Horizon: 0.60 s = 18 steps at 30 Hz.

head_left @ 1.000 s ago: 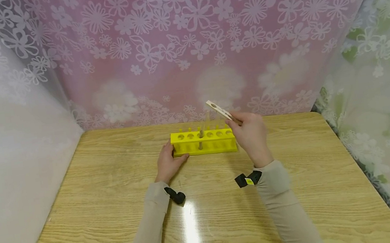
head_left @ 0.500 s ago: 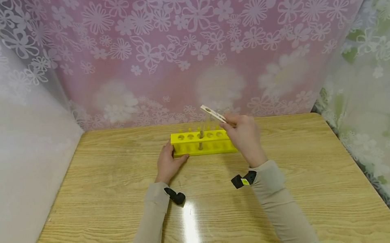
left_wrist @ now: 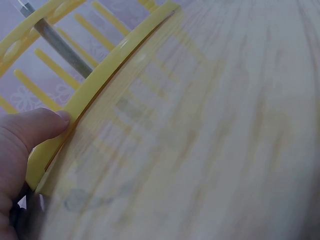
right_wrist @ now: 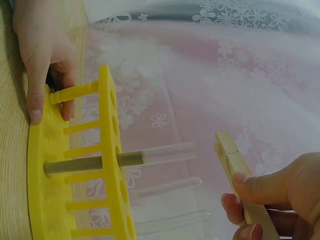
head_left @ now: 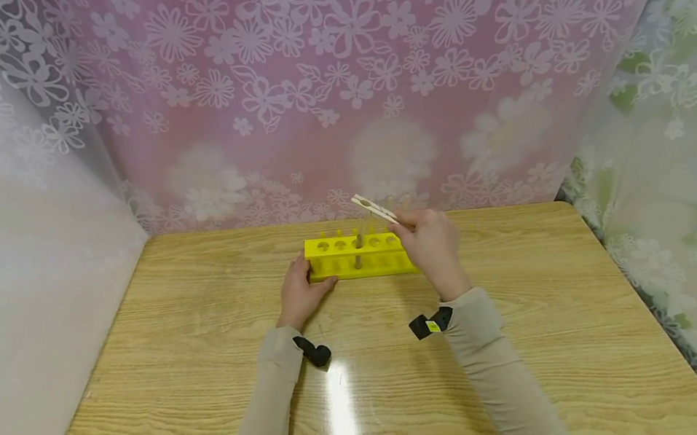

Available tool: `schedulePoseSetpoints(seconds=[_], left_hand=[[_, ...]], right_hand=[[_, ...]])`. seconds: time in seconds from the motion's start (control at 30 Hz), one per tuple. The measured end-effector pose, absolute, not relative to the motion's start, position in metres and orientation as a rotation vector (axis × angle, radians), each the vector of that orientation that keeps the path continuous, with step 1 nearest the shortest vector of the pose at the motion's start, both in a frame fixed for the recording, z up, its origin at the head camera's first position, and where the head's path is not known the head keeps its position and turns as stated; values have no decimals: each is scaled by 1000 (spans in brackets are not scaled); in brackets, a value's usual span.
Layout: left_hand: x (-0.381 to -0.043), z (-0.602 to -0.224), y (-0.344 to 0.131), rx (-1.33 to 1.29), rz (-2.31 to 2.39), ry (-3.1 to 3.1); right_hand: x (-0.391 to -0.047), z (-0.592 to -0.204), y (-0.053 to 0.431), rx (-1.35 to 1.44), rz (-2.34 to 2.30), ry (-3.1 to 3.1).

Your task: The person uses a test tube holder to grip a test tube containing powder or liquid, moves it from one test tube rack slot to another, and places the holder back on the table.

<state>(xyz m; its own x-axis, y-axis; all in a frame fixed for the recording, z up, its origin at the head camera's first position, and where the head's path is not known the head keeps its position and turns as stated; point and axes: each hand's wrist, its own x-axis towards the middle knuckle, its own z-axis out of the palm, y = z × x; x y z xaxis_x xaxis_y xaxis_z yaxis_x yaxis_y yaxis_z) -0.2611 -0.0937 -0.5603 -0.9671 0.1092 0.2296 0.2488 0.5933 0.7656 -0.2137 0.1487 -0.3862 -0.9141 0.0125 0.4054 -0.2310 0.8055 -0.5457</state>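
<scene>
My left hand grips the left end of a yellow test tube rack. Its thumb lies on the front edge of the rack's base, seen in the left wrist view. One test tube stands in a middle hole, its lower part filled with something grey-brown, its top clear. My right hand holds a wooden test tube clamp between thumb and fingers. In the right wrist view the clamp's tip is apart from the filled tube's mouth. The right hand hides the rack's right end in the head view.
Clear tubes with rounded ends up stand behind the rack's top plate. Yellow pegs line its back. The rack sits on a wood-grain table, with a pink floral curtain close behind and pale curtains at both sides.
My right hand has moved left and slightly down with the clamp, bringing its tip over the filled test tube in the head view. My left hand and the rack have stayed put.
</scene>
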Motion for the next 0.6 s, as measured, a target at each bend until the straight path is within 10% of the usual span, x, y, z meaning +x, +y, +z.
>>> schedulePoseSetpoints(seconds=[0.6], left_hand=[[-261, -561, -94, -324, -1313, -2668]], right_hand=[[-216, -395, 149, 198, 813, -2592]])
